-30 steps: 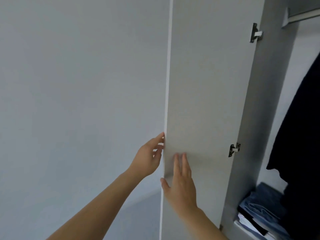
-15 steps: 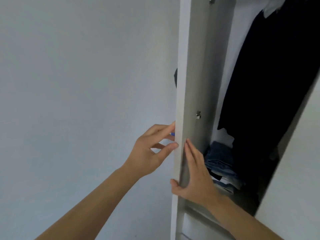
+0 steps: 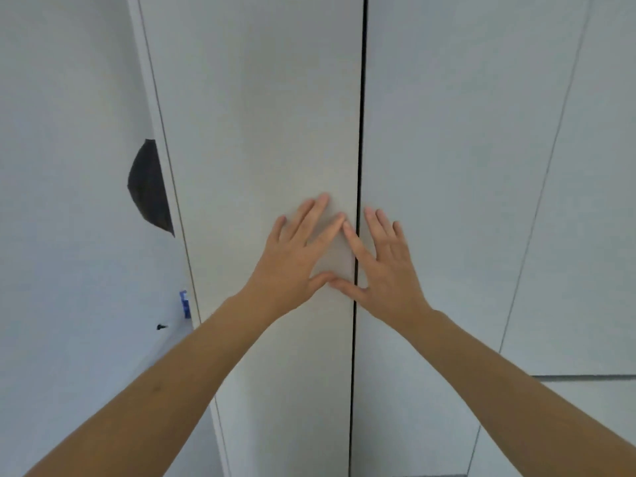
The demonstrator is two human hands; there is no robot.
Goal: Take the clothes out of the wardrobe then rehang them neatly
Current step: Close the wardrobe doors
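hands flat: left hand (image 3: 296,256), right hand (image 3: 385,266) | wardrobe doors (image 3: 258,115) shut, plain grey

single head view – facing forward, close to shut wardrobe doors (image 3: 261,132)

A home, most likely a bedroom: a tall built-in wardrobe fills the view, its plain pale left door (image 3: 261,132) and right door (image 3: 457,132) meeting at a narrow dark seam. Beside it runs a bare white wall (image 3: 69,132). A dark piece of fabric (image 3: 148,187) pokes out past the left door's outer edge.
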